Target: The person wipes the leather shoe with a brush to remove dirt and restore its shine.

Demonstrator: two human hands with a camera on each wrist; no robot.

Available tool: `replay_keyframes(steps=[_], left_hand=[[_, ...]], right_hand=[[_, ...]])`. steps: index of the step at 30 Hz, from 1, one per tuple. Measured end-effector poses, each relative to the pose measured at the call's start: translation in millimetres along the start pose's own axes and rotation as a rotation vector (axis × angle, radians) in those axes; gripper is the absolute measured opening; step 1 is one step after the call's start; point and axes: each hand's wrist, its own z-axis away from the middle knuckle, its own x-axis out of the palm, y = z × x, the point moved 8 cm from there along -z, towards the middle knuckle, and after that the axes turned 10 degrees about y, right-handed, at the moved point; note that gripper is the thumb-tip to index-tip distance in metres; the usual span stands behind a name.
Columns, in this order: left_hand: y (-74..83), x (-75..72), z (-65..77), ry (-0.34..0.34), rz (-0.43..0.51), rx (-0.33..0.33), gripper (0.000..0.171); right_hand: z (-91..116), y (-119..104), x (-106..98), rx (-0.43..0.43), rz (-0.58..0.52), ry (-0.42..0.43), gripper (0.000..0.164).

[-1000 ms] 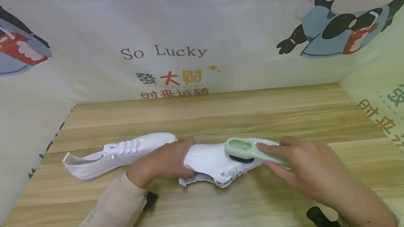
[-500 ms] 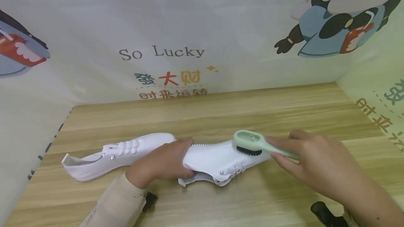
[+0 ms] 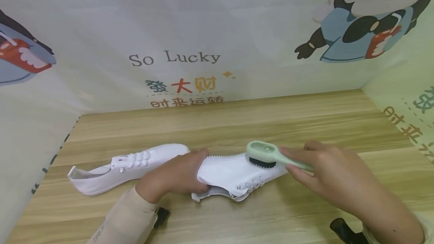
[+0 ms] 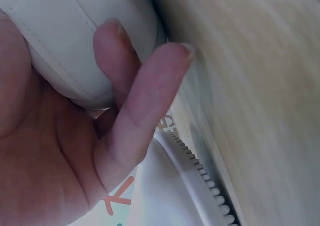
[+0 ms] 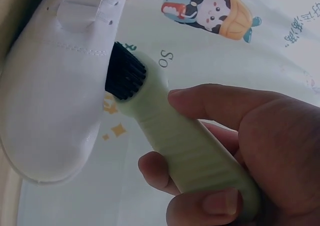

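A white lace-up shoe (image 3: 222,170) lies tipped on its side on the wooden table. My left hand (image 3: 183,170) grips its heel end; in the left wrist view the fingers (image 4: 155,85) curl beside the white heel (image 4: 75,35). My right hand (image 3: 332,172) holds a light green shoe brush (image 3: 262,151) by its handle. The brush's black bristles (image 5: 125,71) touch the side of the shoe near the toe. In the right wrist view the thumb (image 5: 210,103) lies along the handle and the fingers wrap under it.
A second white shoe (image 3: 135,165) stands upright to the left, partly behind the left hand. A printed cloth (image 3: 190,18) rises behind the table (image 3: 237,123) and at both sides. Black wrist mounts (image 3: 346,231) sit under both forearms.
The brush and right hand slid along the shoe toward the toe, then a little back toward the heel. The left hand and both shoes have hardly moved.
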Motion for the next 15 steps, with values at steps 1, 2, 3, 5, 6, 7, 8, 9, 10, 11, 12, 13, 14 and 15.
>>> replay_keyframes(steps=[1, 2, 3, 5, 6, 7, 8, 9, 10, 11, 12, 13, 14, 15], left_hand=[[-0.1, 0.1, 0.1, 0.001, 0.0, 0.002, 0.052], [-0.2, 0.4, 0.2, 0.001, -0.001, 0.003, 0.052], [-0.4, 0.6, 0.2, 0.0, -0.001, 0.004, 0.052], [-0.8, 1.1, 0.5, -0.002, 0.002, 0.005, 0.052], [-1.0, 1.5, 0.7, -0.003, 0.002, 0.005, 0.051], [-1.3, 1.7, 0.8, -0.004, 0.001, 0.005, 0.051], [-1.5, 1.7, 0.9, -0.004, 0.001, 0.005, 0.051], [-1.7, 1.7, 0.9, -0.004, -0.001, 0.005, 0.05], [-1.7, 1.4, 0.9, -0.003, -0.002, 0.006, 0.05], [-1.7, 1.2, 0.8, -0.002, -0.004, 0.008, 0.05], [-1.5, 0.9, 0.7, -0.001, -0.006, 0.011, 0.049], [-1.3, 0.6, 0.7, -0.001, -0.008, 0.013, 0.049], [-1.2, 0.5, 0.6, -0.002, -0.008, 0.014, 0.049], [-1.1, 0.4, 0.6, -0.003, -0.008, 0.015, 0.049]], right_hand=[[0, -1, 1, 0.002, -0.008, -0.004, 0.038], [0, -3, 3, 0.0, -0.016, -0.008, 0.038], [-1, -4, 5, -0.003, -0.026, -0.01, 0.037], [-1, -6, 9, -0.012, -0.045, -0.012, 0.038], [-1, -8, 11, -0.017, -0.05, -0.011, 0.038], [-1, -9, 13, -0.024, -0.056, -0.006, 0.038], [-1, -11, 15, -0.031, -0.061, 0.0, 0.038], [-1, -13, 17, -0.038, -0.067, 0.005, 0.039], [0, -15, 18, -0.045, -0.07, 0.012, 0.04], [0, -18, 20, -0.051, -0.072, 0.017, 0.04], [0, -20, 22, -0.059, -0.075, 0.024, 0.041], [0, -23, 23, -0.067, -0.078, 0.033, 0.042], [1, -26, 24, -0.079, -0.081, 0.041, 0.042], [1, -29, 25, -0.092, -0.082, 0.049, 0.042]])
